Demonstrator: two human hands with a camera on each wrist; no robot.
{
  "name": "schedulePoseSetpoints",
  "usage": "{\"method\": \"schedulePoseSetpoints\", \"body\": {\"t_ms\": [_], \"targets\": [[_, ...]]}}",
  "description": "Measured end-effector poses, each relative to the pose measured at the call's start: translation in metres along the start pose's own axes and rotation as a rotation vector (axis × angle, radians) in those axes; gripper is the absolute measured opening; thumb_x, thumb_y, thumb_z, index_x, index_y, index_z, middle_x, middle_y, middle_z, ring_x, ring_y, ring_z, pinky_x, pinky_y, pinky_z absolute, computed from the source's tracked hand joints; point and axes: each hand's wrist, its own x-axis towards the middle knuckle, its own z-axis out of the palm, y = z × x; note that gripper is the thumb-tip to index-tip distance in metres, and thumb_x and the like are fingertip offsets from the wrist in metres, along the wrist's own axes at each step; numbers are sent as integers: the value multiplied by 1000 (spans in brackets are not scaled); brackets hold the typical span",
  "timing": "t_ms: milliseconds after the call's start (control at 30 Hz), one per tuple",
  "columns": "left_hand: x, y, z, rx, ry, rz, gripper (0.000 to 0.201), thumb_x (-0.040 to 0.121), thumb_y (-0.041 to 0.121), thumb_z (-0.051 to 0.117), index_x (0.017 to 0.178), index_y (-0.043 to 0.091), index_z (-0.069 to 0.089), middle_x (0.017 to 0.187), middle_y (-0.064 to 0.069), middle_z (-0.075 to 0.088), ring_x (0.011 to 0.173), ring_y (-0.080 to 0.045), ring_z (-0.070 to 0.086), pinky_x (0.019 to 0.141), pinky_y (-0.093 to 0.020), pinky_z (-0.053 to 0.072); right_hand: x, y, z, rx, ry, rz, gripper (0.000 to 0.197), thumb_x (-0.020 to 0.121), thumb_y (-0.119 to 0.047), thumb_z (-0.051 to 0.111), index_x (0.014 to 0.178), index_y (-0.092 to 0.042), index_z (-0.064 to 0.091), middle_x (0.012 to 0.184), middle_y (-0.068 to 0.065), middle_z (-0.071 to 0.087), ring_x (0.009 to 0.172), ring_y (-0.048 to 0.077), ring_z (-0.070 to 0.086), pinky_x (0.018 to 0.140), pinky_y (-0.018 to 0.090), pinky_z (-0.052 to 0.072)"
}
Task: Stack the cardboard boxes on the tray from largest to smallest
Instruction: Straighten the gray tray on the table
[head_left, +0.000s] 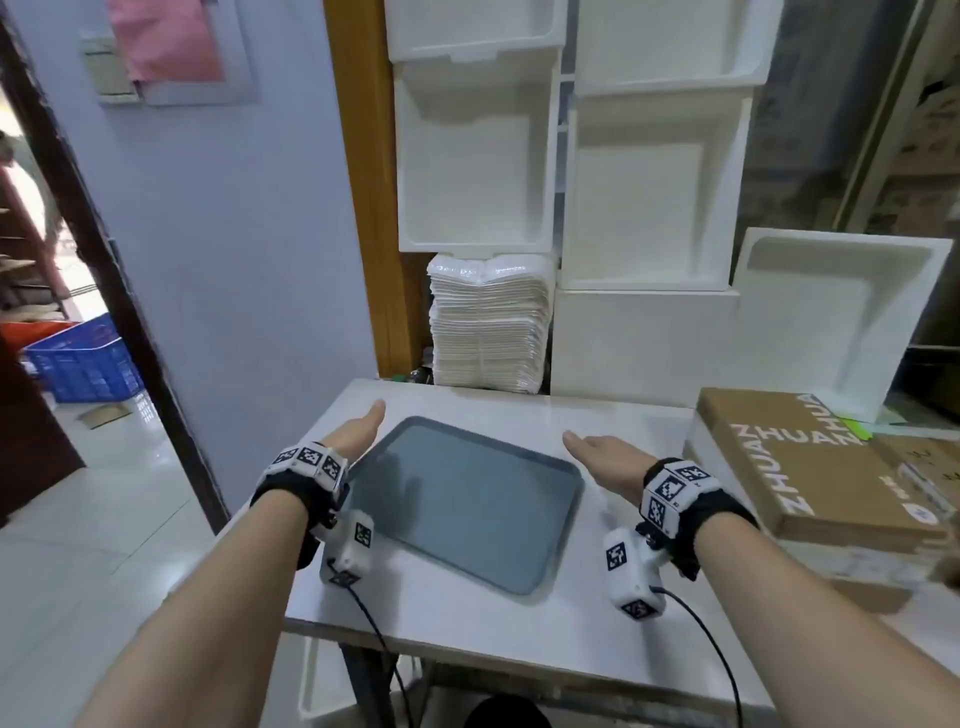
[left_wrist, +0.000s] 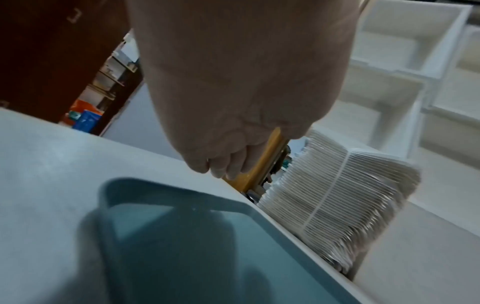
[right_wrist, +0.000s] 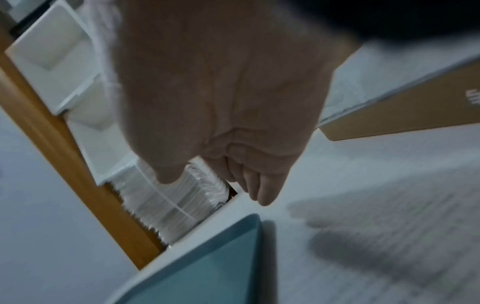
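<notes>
**Both hands flat and empty above a bare grey-blue tray**

The left hand (head_left: 358, 431) is stretched out with its fingers straight and together, holding nothing; it hangs over the white table (head_left: 457, 613) beside the upper left corner of the tray (head_left: 563, 512). In the left wrist view the left hand (left_wrist: 233, 92) fills the top centre, its fingertips (left_wrist: 221, 170) lying side by side above the table edge. The right hand (head_left: 605, 457) is likewise flat, fingers extended and touching nothing, just off the tray's upper right corner. In the right wrist view the right hand (right_wrist: 228, 98) is blurred, but the fingers (right_wrist: 259, 191) show loosely straight with nothing between them.

The tray sits at mid-frame in the head view: a rounded rectangle, dull grey-blue, with a low raised rim and a smooth, faintly reflective floor. Nothing lies in it. Its corner shows in the left wrist view (left_wrist: 109, 191) and in the right wrist view (right_wrist: 255, 218).

At the right edge of the head view lies a large flat cardboard box (head_left: 810, 467), brown with white "ZHUAN" lettering, resting on other things off the tray. A second cardboard box (head_left: 930, 467) is partly visible beyond it.

Behind the table, upper centre, stand white foam boxes (head_left: 644, 197) and a stack of white packets (head_left: 488, 332).
</notes>
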Motion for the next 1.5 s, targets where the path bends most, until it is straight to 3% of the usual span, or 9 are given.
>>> {"method": "schedulePoseSetpoints", "body": {"t_ms": [200, 400, 567, 800, 967, 1067, 1200, 1367, 1500], "targets": [[-18, -8, -1, -241, 14, -81, 74, 98, 60, 25, 153, 11, 23, 158, -5, 28, 147, -20, 22, 121, -35, 12, 17, 2, 14, -116, -68, -16, 73, 100, -57, 30, 135, 4, 53, 140, 18, 55, 127, 31, 53, 109, 41, 39], [-11, -12, 1, -288, 8, -121, 75, 100, 56, 23, 149, -1, 29, 157, -12, 30, 146, -24, 27, 121, -36, 14, 30, 4, 15, -86, -84, -12, 77, 98, -61, 30, 137, 1, 52, 142, 16, 53, 129, 30, 52, 111, 44, 38], [-17, -9, -1, -237, -113, -144, 79, 99, 59, 12, 152, 2, 22, 161, -9, 22, 149, -22, 17, 122, -39, 4, 36, 6, 18, -56, -59, -13, 74, 99, -59, 31, 135, 2, 52, 142, 17, 53, 129, 31, 51, 111, 43, 36], [-21, -8, 0, -301, -157, -145, 76, 101, 56, 13, 153, 2, 19, 162, -11, 18, 150, -22, 14, 119, -33, 7, 37, 16, 20, 32, -10, 40, 74, 99, -57, 34, 140, 4, 47, 145, 18, 49, 132, 33, 48, 111, 39, 36], [-20, -11, 7, -337, -115, -121, 71, 103, 52, 17, 153, 2, 20, 161, -10, 20, 149, -21, 17, 119, -32, 7, 51, 44, 27, 286, -41, 42, 104, 52, -79, 52, 117, 1, 67, 120, 15, 70, 110, 32, 67, 104, 45, 48], [-27, -7, 15, -347, -142, -106, 69, 104, 49, 17, 153, 1, 19, 161, -11, 19, 149, -21, 17, 119, -31, 8, 58, 59, 26, 329, -44, 21, 105, 50, -84, 52, 115, -4, 69, 119, 11, 71, 109, 29, 67, 105, 44, 47], [-37, 1, 29, -383, -187, -95, 68, 104, 48, 15, 153, 2, 17, 161, -12, 17, 149, -22, 16, 119, -33, 8, 65, 79, 27, 335, -10, 1, 129, 35, -101, 49, 123, -9, 66, 123, 11, 69, 113, 31, 65, 106, 47, 46], [-48, 11, 42, -409, -276, -113, 70, 103, 51, 14, 154, 3, 12, 162, -10, 13, 150, -21, 13, 120, -34, 7, 31, 61, 14, 322, 56, 39, 80, 86, -66, 46, 130, 1, 57, 129, 27, 61, 120, 43, 57, 105, 54, 44], [-55, 21, 55, -449, -315, -129, 71, 103, 50, 17, 153, 0, 11, 162, -13, 13, 149, -23, 15, 119, -35, 10, 14, 59, 3, 228, 40, 111, 73, 101, -54, 34, 148, 2, 39, 154, 20, 39, 143, 33, 38, 119, 43, 26]]}}
